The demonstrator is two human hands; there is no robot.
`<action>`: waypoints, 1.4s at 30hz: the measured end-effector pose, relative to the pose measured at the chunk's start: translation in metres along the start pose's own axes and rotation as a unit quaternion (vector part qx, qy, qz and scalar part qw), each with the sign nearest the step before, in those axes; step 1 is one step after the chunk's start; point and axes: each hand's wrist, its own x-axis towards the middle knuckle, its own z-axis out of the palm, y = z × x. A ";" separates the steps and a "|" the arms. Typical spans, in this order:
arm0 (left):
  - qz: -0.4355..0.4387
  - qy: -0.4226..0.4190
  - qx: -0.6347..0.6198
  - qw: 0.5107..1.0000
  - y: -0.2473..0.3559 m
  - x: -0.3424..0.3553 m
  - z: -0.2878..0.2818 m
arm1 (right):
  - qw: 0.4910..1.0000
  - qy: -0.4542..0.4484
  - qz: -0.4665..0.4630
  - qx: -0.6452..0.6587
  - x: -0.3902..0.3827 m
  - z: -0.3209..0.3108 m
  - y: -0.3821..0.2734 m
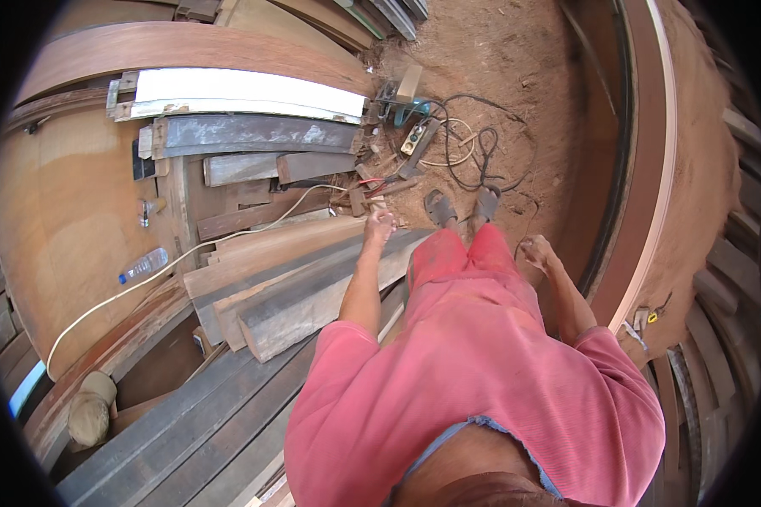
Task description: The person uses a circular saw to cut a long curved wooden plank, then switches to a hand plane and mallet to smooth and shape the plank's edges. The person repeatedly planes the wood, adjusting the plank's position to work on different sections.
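Note:
My left hand [380,226] is held out in front, its fingers curled closed, near the far ends of stacked wooden planks [304,291]. Whether anything is inside that fist is too small to make out. Just past it lie small wood offcuts [358,201] on the ground. Beside my right thigh, my right hand [535,251] hangs with its fingers bent inward; what they hold, if anything, does not show. To the right of it runs a long reddish-brown board [648,186] with a pale edge.
Sawdust-covered ground holds a power strip [414,138], tangled black cable [482,156] and a teal power tool [414,110]. A pale cord [203,247] crosses the left boards. A plastic bottle [145,265] lies on a plywood sheet [68,220]. More timber is stacked on both sides.

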 end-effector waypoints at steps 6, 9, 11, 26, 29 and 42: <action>-0.112 0.037 -0.141 0.983 -0.011 0.026 0.001 | 0.993 -0.089 0.054 0.054 0.142 0.004 0.056; -0.118 0.056 -0.106 0.986 -0.014 0.057 0.015 | 0.990 -0.022 0.127 0.059 0.203 -0.075 -0.008; -0.071 0.096 0.034 0.992 -0.018 0.095 0.023 | 0.991 0.025 0.102 0.079 0.257 -0.064 0.006; -0.194 0.067 0.016 0.979 -0.012 0.415 0.065 | 1.000 -0.018 -0.006 0.003 0.608 0.044 0.098; -0.181 0.080 -0.069 0.978 -0.039 0.453 0.070 | 0.999 0.001 -0.049 0.024 0.627 0.070 0.112; -0.165 0.203 -0.276 0.925 -0.108 0.464 0.069 | 0.953 -0.297 0.048 0.012 0.501 0.079 0.066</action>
